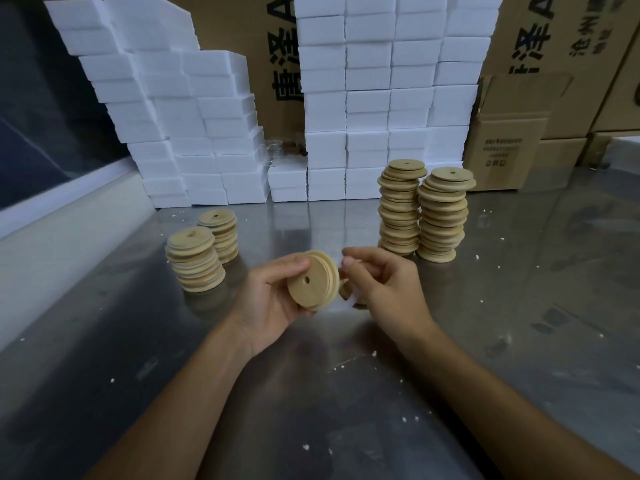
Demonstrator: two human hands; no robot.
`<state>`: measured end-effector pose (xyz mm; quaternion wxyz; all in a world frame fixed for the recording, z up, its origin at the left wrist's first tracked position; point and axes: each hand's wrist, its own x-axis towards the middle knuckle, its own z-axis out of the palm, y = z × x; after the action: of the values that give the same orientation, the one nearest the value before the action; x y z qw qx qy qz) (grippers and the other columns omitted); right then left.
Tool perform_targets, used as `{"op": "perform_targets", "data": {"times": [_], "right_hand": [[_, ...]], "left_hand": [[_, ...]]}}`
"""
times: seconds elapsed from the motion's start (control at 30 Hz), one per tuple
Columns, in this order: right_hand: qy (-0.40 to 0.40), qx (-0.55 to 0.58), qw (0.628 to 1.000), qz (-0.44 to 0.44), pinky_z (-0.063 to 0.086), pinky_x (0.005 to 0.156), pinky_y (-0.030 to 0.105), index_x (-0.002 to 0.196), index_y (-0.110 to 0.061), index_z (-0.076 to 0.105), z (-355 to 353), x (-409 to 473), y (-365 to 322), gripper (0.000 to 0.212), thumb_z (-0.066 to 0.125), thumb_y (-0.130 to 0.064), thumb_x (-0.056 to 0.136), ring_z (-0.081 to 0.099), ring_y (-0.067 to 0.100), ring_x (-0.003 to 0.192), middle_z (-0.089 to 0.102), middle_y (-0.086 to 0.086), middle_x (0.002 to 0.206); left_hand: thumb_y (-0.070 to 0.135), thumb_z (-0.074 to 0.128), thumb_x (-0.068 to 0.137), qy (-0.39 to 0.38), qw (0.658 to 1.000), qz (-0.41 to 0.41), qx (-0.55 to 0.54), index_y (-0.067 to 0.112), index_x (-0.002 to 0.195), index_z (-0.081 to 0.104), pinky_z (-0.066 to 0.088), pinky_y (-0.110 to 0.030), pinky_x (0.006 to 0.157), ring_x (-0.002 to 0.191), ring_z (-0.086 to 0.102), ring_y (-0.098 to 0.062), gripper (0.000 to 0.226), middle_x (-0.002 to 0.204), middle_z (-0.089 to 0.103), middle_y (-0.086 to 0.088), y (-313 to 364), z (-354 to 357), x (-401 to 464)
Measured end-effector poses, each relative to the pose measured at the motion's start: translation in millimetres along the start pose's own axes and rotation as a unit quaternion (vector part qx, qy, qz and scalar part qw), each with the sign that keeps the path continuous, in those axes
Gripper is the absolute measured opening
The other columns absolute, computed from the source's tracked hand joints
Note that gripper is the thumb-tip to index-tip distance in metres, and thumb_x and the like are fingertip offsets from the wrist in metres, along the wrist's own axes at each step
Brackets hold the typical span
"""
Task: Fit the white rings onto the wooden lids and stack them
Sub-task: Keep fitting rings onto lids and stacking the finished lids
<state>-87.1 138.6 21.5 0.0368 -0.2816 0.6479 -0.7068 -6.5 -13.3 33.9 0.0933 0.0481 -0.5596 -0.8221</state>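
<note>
My left hand [270, 299] grips a round wooden lid [311, 284] with a small hole, held on edge above the metal table [311, 393]. My right hand [384, 282] is curled right beside the lid and pinches a thin white ring [350, 299] at the lid's far rim; most of the ring is hidden by my fingers. Two short stacks of lids [195, 259] with pale bands between them stand to the left. Two tall stacks of bare wooden lids [424, 211] stand to the right, just behind my right hand.
Walls of white foam boxes [367, 109] line the back of the table, with brown cardboard cartons [509, 133] behind and at the right. A raised ledge [69, 216] runs along the left. White foam crumbs dot the table.
</note>
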Motion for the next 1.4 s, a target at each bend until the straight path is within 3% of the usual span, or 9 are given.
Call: {"op": "perform_targets", "data": {"times": [0.23, 0.4, 0.53, 0.67, 0.8, 0.93, 1.07, 1.3, 1.4], "right_hand": [[-0.003, 0.008, 1.0, -0.024, 0.055, 0.062, 0.023, 0.1, 0.003, 0.071, -2, 3, 3, 0.011, 0.068, -0.001, 0.09, 0.069, 0.011, 0.069, 0.072, 0.016, 0.086], [-0.018, -0.056, 0.997, -0.042, 0.058, 0.071, 0.041, 0.098, -0.011, 0.072, 1, 2, 10, 0.007, 0.068, -0.011, 0.093, 0.067, 0.019, 0.077, 0.071, 0.006, 0.087], [-0.052, 0.002, 0.998, -0.046, 0.046, 0.061, 0.029, 0.089, -0.012, 0.074, 1, -1, 7, 0.03, 0.05, -0.027, 0.102, 0.059, 0.013, 0.067, 0.065, -0.005, 0.075], [-0.067, -0.061, 0.995, -0.052, 0.047, 0.061, 0.034, 0.087, -0.011, 0.073, 2, -2, 6, 0.018, 0.072, -0.029, 0.091, 0.063, 0.021, 0.066, 0.068, -0.003, 0.074], [-0.033, 0.009, 0.999, -0.02, 0.049, 0.06, 0.031, 0.086, -0.013, 0.065, 2, -2, 6, 0.013, 0.064, -0.022, 0.096, 0.061, 0.008, 0.067, 0.067, -0.005, 0.073], [0.064, -0.001, 0.996, -0.06, 0.049, 0.052, 0.016, 0.089, -0.017, 0.062, 0, 1, 4, 0.011, 0.059, -0.02, 0.099, 0.057, -0.003, 0.064, 0.062, -0.001, 0.078], [0.103, -0.047, 0.991, -0.072, 0.053, 0.072, 0.02, 0.107, -0.016, 0.063, -4, 5, 6, 0.011, 0.056, -0.023, 0.101, 0.062, 0.001, 0.085, 0.067, -0.005, 0.095], [-0.001, 0.056, 0.997, 0.06, 0.061, 0.064, 0.034, 0.121, -0.022, 0.061, 3, 0, 4, 0.022, 0.048, -0.023, 0.105, 0.068, 0.014, 0.094, 0.059, 0.008, 0.118], [-0.042, 0.121, 0.985, 0.118, 0.059, 0.061, 0.033, 0.124, -0.019, 0.061, 6, -2, -1, 0.025, 0.045, -0.023, 0.106, 0.072, 0.011, 0.081, 0.066, 0.005, 0.109]], "left_hand": [[0.025, 0.063, 0.075, 0.025, 0.999, -0.007, 0.042, 0.001, 0.11, 0.065, 0.039, -0.03, 0.055, 0.071, 0.058, -0.018, 0.043, 0.086, 0.066, -0.011, -2, 0, 1], [0.022, 0.064, 0.079, 0.015, 0.997, 0.016, 0.081, -0.001, 0.111, 0.068, 0.038, -0.031, 0.058, 0.078, 0.059, -0.021, 0.04, 0.1, 0.069, -0.014, -2, 3, 1], [0.026, 0.066, 0.076, 0.049, 0.993, 0.039, 0.095, -0.007, 0.112, 0.065, 0.041, -0.024, 0.049, 0.082, 0.053, -0.031, 0.049, 0.093, 0.059, -0.021, -2, 5, 2], [0.03, 0.067, 0.075, 0.047, 0.993, 0.044, 0.102, -0.003, 0.107, 0.069, 0.043, -0.024, 0.051, 0.07, 0.056, -0.017, 0.047, 0.083, 0.061, -0.014, -3, 6, 2], [0.017, 0.061, 0.09, 0.125, 0.986, 0.063, 0.093, 0.007, 0.097, 0.073, 0.047, -0.025, 0.053, 0.069, 0.057, -0.017, 0.017, 0.084, 0.063, -0.01, -4, 3, 7], [0.0, 0.057, 0.093, 0.166, 0.976, 0.1, 0.096, 0.018, 0.099, 0.072, 0.048, -0.022, 0.049, 0.054, 0.053, -0.009, 0.024, 0.084, 0.069, -0.004, -1, -5, 7], [0.009, 0.066, 0.085, 0.124, 0.983, 0.109, 0.08, 0.016, 0.104, 0.065, 0.049, -0.026, 0.048, 0.053, 0.054, -0.011, 0.021, 0.079, 0.072, -0.001, 1, -5, 6], [0.022, 0.074, 0.069, 0.115, 0.982, 0.104, 0.107, 0.007, 0.087, 0.072, 0.051, -0.026, 0.046, 0.058, 0.063, -0.016, 0.023, 0.079, 0.072, -0.008, -5, 1, 7], [0.025, 0.078, 0.067, 0.127, 0.974, 0.123, 0.14, 0.006, 0.083, 0.075, 0.049, -0.026, 0.046, 0.061, 0.062, -0.021, 0.025, 0.076, 0.071, -0.013, -9, 2, 7]]}}
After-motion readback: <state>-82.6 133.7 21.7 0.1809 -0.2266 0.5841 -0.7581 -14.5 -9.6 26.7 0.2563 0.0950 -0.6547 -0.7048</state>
